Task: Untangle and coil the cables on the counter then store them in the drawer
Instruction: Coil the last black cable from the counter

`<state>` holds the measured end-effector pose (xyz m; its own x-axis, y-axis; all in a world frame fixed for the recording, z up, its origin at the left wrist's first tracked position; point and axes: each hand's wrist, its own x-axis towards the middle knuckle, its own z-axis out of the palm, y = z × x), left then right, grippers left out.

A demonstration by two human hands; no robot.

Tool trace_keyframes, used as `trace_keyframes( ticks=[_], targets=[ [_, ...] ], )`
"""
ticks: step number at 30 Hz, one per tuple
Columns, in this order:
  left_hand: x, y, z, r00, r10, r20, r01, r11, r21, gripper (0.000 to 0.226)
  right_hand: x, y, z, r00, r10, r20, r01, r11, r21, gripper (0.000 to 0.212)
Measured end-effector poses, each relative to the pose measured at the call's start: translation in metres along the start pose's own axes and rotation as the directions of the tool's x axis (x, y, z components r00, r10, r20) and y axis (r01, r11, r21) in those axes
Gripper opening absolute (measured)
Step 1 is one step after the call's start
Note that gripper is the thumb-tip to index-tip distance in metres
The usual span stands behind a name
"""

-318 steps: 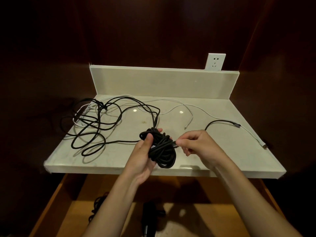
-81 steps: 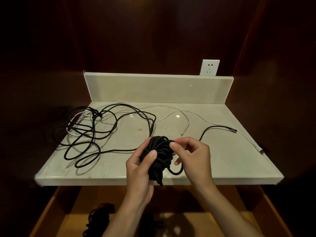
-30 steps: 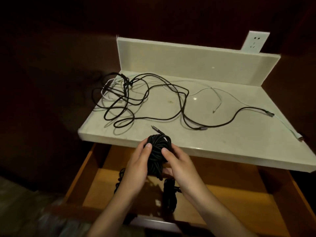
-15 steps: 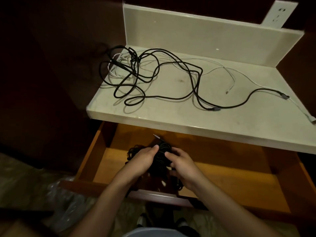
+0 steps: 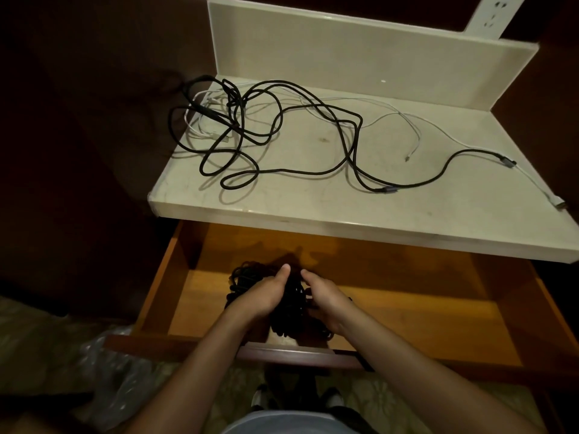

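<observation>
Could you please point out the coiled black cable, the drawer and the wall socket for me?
Coiled black cable (image 5: 289, 303): head view, on the strands showing between the hands.
Drawer (image 5: 407, 311): head view, on its bare wooden bottom.
Wall socket (image 5: 493, 14): head view, on its white faceplate.

A black coiled cable bundle (image 5: 289, 303) sits low in the open wooden drawer (image 5: 423, 311), at lower centre. On the pale counter (image 5: 313, 198) above, a loose black cable (image 5: 282, 145) sprawls tangled with thin white cables (image 5: 404, 120), knotted densest at upper left.
</observation>
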<state>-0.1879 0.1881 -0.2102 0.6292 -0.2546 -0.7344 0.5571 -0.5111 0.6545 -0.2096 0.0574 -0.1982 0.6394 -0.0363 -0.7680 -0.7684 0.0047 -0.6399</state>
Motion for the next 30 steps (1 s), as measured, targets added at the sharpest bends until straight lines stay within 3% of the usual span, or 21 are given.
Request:
trace_keyframes(
  ticks=[4,7,12,18,21,25,30],
  targets=[
    [-0.010,0.010,-0.002,0.998,0.022,-0.058,-0.020,0.999,0.034,0.071,-0.007,-0.004,-0.006,0.990,-0.128,-0.056,0.122,0.988,-0.095,0.045],
    [-0.029,0.030,-0.003,0.970,0.189,-0.150,-0.182,0.981,0.065,0.061,-0.017,-0.009,-0.015,0.933,-0.337,-0.124,0.328,0.941,-0.087,0.034],
    [-0.051,0.071,-0.001,0.825,0.487,-0.285,-0.530,0.842,-0.095,0.033,-0.037,-0.033,-0.033,0.787,-0.593,-0.169,0.605,0.795,0.027,0.023],
    [-0.038,0.124,0.011,0.712,0.578,-0.397,-0.680,0.708,-0.188,0.026,-0.043,-0.075,-0.070,0.630,-0.705,-0.327,0.746,0.666,-0.002,0.022],
    [-0.025,0.150,0.020,0.739,0.557,-0.379,-0.663,0.701,-0.263,0.022,-0.033,-0.092,-0.097,0.569,-0.716,-0.405,0.753,0.651,-0.094,0.020],
    [0.013,0.177,0.032,0.831,0.447,-0.329,-0.548,0.758,-0.353,0.021,-0.014,-0.107,-0.132,0.507,-0.768,-0.390,0.672,0.636,-0.379,0.030],
    [0.043,0.204,0.045,0.870,0.379,-0.316,-0.493,0.672,-0.552,0.026,0.005,-0.118,-0.158,0.574,-0.789,-0.219,0.540,0.566,-0.623,0.030]
  ],
)
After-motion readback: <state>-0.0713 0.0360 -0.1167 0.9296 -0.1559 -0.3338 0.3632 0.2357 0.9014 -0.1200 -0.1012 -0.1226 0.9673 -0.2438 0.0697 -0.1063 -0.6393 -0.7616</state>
